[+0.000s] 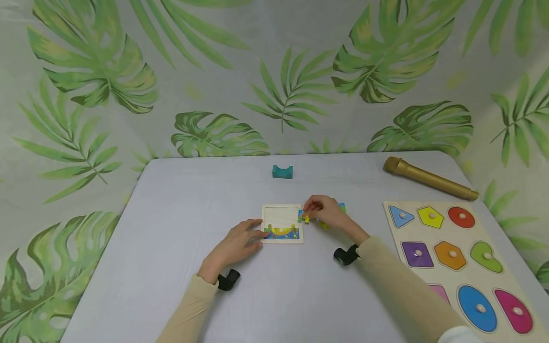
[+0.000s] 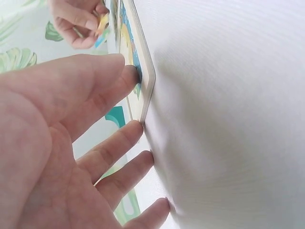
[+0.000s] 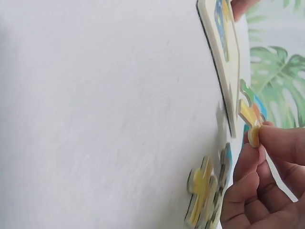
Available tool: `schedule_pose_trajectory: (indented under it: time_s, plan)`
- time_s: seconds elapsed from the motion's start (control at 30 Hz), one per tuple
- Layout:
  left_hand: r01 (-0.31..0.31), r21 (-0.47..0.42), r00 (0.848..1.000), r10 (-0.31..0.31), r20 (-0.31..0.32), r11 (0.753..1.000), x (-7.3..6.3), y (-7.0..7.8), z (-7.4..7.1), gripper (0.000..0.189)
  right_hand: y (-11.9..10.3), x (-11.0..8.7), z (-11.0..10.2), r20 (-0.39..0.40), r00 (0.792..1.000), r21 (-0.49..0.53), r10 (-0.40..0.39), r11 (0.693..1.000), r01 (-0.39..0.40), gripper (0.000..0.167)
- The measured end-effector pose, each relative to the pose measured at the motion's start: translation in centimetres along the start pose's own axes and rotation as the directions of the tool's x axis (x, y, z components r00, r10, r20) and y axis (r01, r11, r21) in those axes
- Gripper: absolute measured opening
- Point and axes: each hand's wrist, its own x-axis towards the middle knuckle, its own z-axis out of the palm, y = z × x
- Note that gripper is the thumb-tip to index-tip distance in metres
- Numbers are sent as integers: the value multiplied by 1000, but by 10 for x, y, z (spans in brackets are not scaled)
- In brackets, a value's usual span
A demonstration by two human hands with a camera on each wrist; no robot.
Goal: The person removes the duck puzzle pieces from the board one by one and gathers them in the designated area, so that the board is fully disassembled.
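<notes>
A small wooden jigsaw tray (image 1: 280, 213) lies mid-table, its lower part filled with joined blue and yellow pieces (image 1: 280, 232) and its upper part bare wood. My left hand (image 1: 238, 243) rests at the tray's left side, fingers mostly straight; in the left wrist view one fingertip (image 2: 132, 76) lies over the frame onto the picture. Between thumb and fingers, my right hand (image 1: 328, 212) pinches a jigsaw piece (image 3: 250, 109) in yellow, orange, blue and green, held up by the tray's right edge. Loose jigsaw pieces (image 3: 200, 191) lie beneath the right hand, partly hidden by it in the head view.
A teal notched block (image 1: 282, 172) stands behind the tray. To the right lies a large board of knobbed shapes (image 1: 392, 224), partly covered by the right sleeve. A gold microphone (image 1: 431, 178) lies at the back right. Leaf-printed cloth (image 1: 283, 95) hangs behind the table.
</notes>
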Motion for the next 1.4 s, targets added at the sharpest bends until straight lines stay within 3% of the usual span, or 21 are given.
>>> schedule_pose_trajectory:
  time_s: [0.43, 0.87, 1.03, 1.23, 1.4]
  plan:
    - [29, -15, 1000, -29, 5, 999, 0, 2, 0, 33, 7, -5, -8, 15, 1000, -94, -10, 996, 12, 9]
    - [21, -24, 1000, -21, -2, 999, 0, 0, 2, 33, 9, -11, -5, 45, 991, -211, -123, 969, 130, 13]
    - [6, -4, 1000, -6, -27, 1000, 0, 2, 2, 30, 7, -13, -3, 27, 990, -214, -135, 967, 138, 14]
    - [-48, 39, 998, 50, -46, 998, 5, 11, 7, 30, -3, -11, 6, 14, 981, -189, -192, 963, 191, 17]
    - [-142, 74, 989, 144, -19, 987, 11, 21, 13, 35, -16, -12, 17, 93, 973, -170, -213, 959, 226, 21]
